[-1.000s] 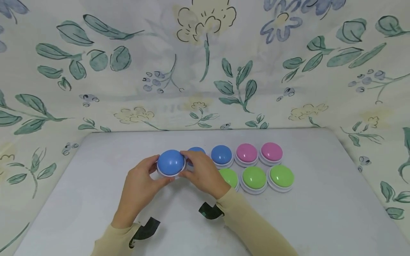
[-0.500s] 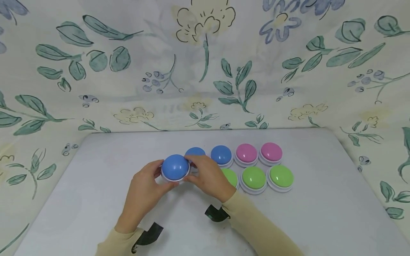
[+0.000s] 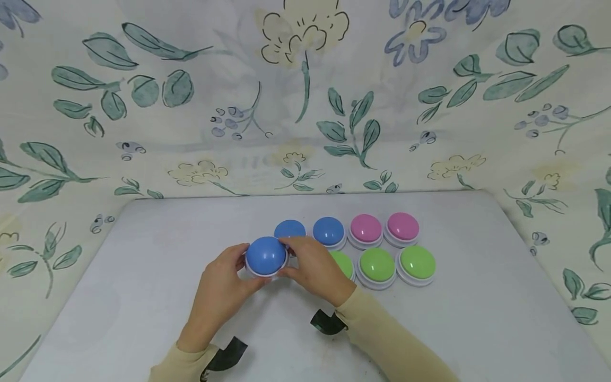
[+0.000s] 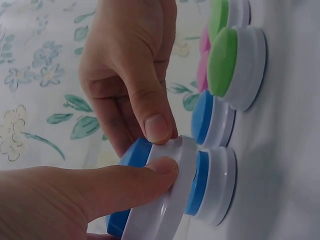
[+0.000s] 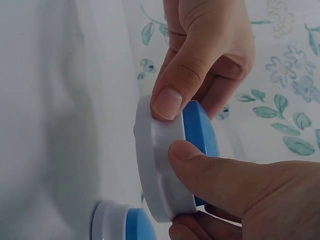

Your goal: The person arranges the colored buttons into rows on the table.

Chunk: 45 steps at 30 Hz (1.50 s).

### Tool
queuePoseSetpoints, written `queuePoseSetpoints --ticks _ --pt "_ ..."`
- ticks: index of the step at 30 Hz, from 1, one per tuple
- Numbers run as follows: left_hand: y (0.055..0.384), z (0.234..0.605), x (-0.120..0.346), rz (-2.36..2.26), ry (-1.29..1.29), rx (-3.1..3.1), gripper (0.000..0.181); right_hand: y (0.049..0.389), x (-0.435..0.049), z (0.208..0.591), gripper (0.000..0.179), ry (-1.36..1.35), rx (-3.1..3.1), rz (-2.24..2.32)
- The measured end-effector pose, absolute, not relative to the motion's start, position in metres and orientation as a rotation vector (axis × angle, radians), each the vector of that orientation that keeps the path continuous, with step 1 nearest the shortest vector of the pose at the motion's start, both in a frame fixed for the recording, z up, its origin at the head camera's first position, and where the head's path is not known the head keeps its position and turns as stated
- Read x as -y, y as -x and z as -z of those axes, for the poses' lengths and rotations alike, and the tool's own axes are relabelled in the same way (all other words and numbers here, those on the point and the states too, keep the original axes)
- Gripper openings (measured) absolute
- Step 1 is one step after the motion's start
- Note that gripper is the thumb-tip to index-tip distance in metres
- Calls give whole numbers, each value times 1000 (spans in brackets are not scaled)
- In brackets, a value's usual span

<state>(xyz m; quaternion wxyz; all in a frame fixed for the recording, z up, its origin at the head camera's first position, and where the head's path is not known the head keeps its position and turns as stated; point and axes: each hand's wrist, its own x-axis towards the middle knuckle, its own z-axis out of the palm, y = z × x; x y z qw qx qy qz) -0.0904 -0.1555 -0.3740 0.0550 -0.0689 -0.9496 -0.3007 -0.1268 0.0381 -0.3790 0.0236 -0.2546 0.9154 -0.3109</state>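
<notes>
Both hands hold a blue push button [image 3: 265, 255] with a domed top and white round base, raised off the white table. My left hand [image 3: 221, 292] grips its left side, the thumb lying along the white base [image 4: 162, 200] in the left wrist view. On the other side my right hand [image 3: 317, 268] pinches the rim; its thumb presses the base [image 5: 160, 160] in the right wrist view. Just behind stands another blue push button [image 3: 289, 228], partly covered by the hands. A green push button [image 3: 342, 263] is half hidden behind the right hand.
To the right, a back row continues with a blue button [image 3: 328, 231] and two pink buttons [image 3: 366, 228]. Two more green buttons [image 3: 377, 265] stand in front of them. A flowered cloth [image 3: 215, 106] hangs behind and beside the white table [image 3: 143, 265].
Both hands have carried the blue push button a little to the right and toward the person. More of the blue button behind now shows. The standing buttons have not moved.
</notes>
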Motion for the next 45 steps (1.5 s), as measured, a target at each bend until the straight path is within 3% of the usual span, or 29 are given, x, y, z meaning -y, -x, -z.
queuePoseSetpoints --ticks 45 --pt "90 401 143 912 227 2948 67 127 -46 394 67 891 -2848 646"
